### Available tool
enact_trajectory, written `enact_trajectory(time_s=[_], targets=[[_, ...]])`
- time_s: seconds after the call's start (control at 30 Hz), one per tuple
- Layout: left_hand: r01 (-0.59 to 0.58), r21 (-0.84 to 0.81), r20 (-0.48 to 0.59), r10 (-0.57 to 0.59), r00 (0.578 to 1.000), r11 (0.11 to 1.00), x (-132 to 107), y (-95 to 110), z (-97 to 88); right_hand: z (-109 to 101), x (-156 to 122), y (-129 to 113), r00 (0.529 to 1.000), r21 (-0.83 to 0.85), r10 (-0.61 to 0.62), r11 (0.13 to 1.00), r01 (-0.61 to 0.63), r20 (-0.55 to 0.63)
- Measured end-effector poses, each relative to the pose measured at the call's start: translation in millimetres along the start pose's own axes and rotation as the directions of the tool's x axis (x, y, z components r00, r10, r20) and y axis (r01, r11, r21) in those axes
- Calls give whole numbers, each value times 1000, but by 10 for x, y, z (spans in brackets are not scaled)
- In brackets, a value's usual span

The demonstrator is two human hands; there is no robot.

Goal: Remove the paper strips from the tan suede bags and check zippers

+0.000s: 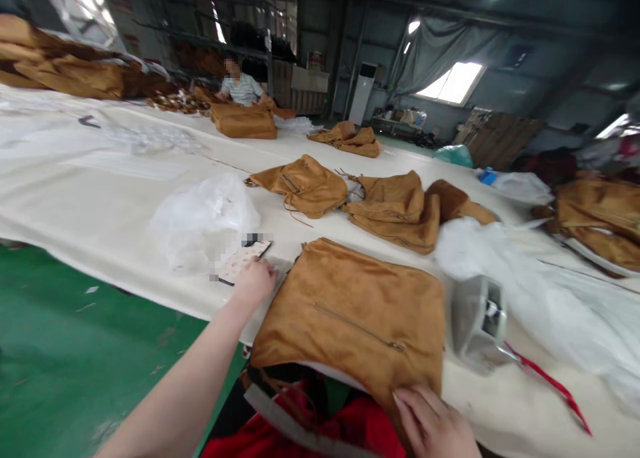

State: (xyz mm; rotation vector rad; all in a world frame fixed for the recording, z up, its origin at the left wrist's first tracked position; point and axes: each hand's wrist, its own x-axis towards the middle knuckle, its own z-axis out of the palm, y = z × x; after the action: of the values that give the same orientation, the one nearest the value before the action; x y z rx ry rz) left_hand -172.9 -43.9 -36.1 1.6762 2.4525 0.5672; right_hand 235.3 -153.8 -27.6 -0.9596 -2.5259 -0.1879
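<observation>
A tan suede-like bag (360, 311) with a slanting zipper lies at the table's near edge, its lower side hanging towards my lap. My right hand (435, 421) grips the bag's near right corner, thumb and fingers closed on the material. To the left of the bag, my left hand (255, 285) has curled fingers over the edge of a flat, phone-like thing in a light patterned case (243, 261). Parts of that thing are blurred out. A crumpled clear plastic bag (200, 218) lies just behind it.
More tan bags (390, 201) lie further back on the white-covered table (115, 201). Right of my bag stand a grey tool or dispenser (477, 325) with a red strap (550, 381) and white plastic wrapping (530, 298). A co-worker (243, 88) sits across the table.
</observation>
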Motion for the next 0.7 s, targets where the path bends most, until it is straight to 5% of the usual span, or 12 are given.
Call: enact_trajectory(time_s=[0.1,0.27,0.53,0.7], targets=[[-8,-79,-28,6,1000,997,-59,8,9,-10,-120,-90,982,40,189,981,-190,31],[-25,-375,-127,-24,992,927,-251,36,45,4,-283,-132,940,-6,335,942,-336,-60],[-12,-474,5,16,1000,881,-180,12,123,258,473,-532,949,1,250,967,-255,191],[121,-690,153,-19,988,714,-134,-194,115,473,722,-427,931,-31,301,953,-302,207]])
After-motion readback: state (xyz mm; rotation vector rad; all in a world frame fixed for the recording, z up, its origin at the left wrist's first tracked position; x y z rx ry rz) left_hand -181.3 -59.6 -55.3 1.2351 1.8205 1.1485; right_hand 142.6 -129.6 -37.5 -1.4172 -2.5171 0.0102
